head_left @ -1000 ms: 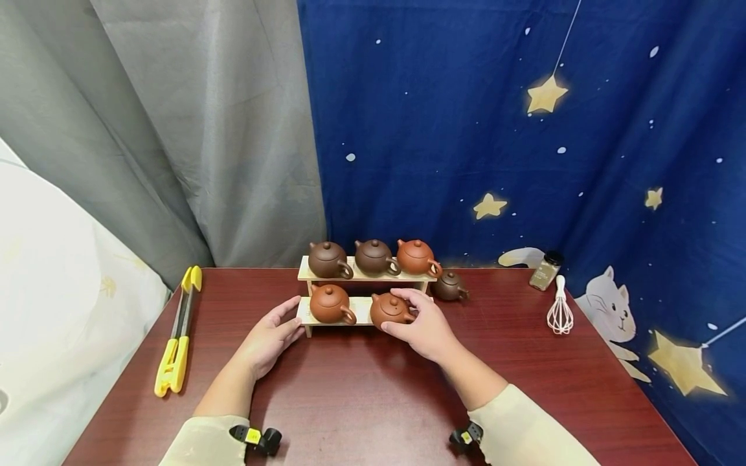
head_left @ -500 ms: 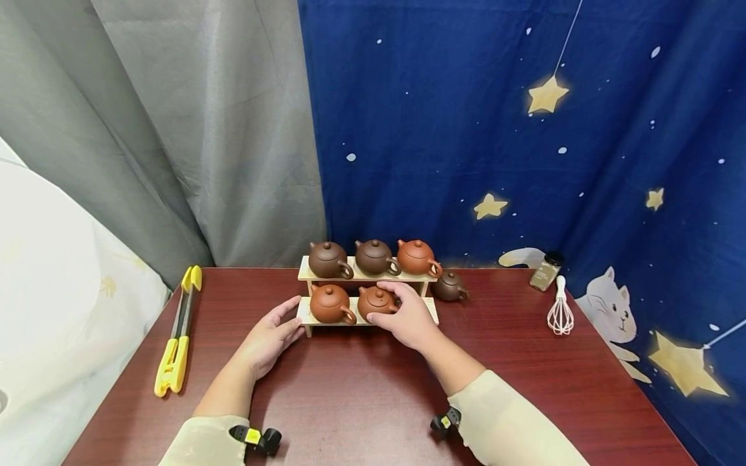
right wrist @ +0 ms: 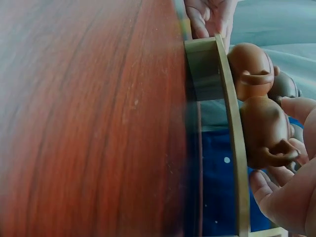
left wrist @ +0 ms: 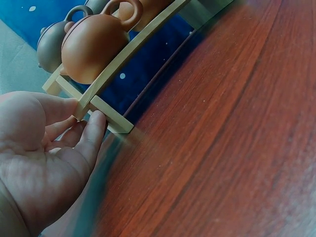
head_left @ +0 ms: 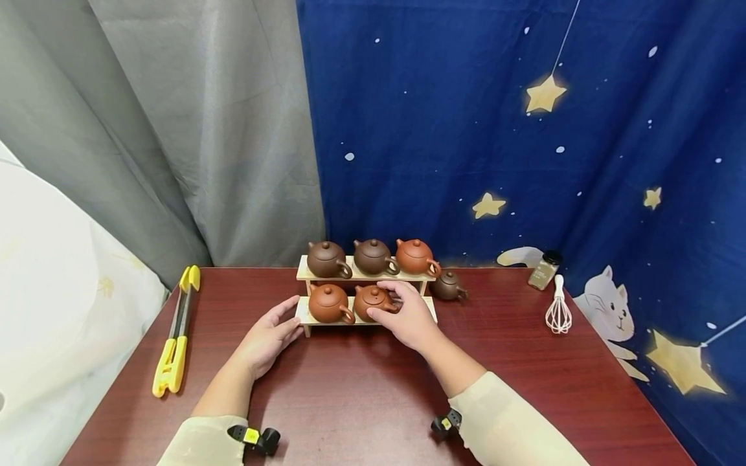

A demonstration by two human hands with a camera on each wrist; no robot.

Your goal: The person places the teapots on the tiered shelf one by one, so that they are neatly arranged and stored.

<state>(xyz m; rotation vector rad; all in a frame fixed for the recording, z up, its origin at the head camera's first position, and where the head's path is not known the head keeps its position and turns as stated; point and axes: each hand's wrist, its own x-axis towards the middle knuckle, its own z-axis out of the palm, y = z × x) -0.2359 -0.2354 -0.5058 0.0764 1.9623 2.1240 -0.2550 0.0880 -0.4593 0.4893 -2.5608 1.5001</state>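
Note:
A two-tier wooden stand (head_left: 430, 313) bears several clay teapots. On its lower board, my right hand (head_left: 412, 322) holds a reddish-brown teapot (head_left: 368, 300) from the handle side, thumb in front and fingers behind. In the right wrist view this teapot (right wrist: 262, 129) sits upright on the board, right beside another reddish-brown teapot (right wrist: 251, 64). My left hand (head_left: 265, 343) pinches the stand's left end. In the left wrist view the thumb lies at the board's corner and a finger touches the stand's leg (left wrist: 112, 114). The other fingertips are partly hidden behind the stand.
Two dark brown teapots (head_left: 327, 260) and a reddish one (head_left: 415, 257) stand on the upper board. Another dark teapot (head_left: 447, 286) is on the table right of the stand. Yellow tongs (head_left: 177, 333) lie left; a jar (head_left: 544, 270) and a white whisk (head_left: 559, 310) lie right.
My right hand has moved the teapot leftward along the lower board, up beside the left teapot. My left hand has stayed at the stand's left end.

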